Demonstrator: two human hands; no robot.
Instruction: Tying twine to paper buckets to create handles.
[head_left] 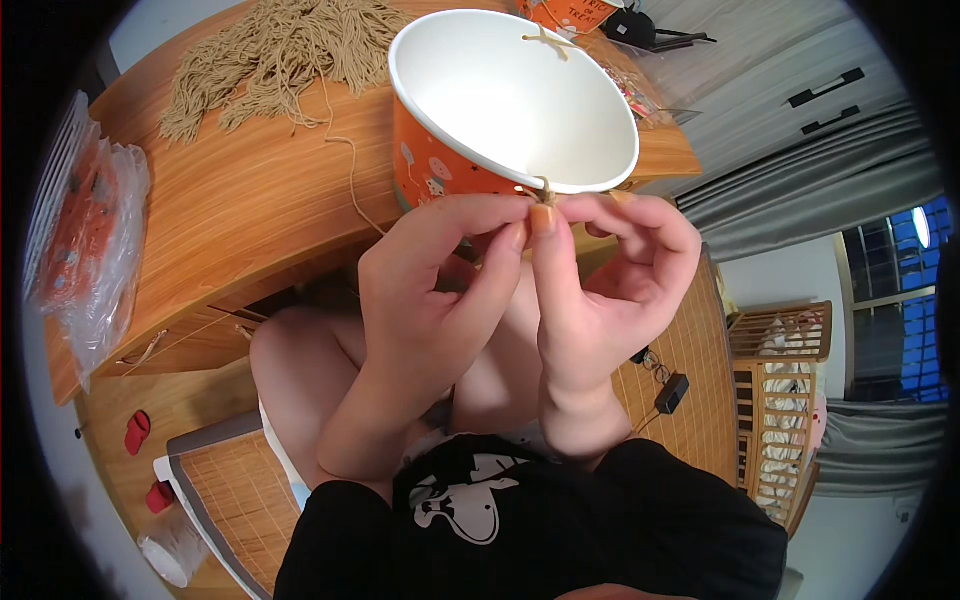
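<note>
A large paper bucket, orange with printed figures outside and white inside, leans toward me at the table's front edge. At its near rim, a short piece of tan twine comes through the wall. My left hand pinches the twine between thumb and forefinger. Close against it, my right hand is closed on the same twine, its thumb pressed on the strand. The fingertips hide most of the twine. On the far rim, another twine knot lies against the white inner wall.
A heap of cut tan cord covers the back left of the wooden table, with one loose strand trailing forward. Plastic-wrapped orange flat pieces lie at the left edge. Behind the bucket are another orange container and a black object.
</note>
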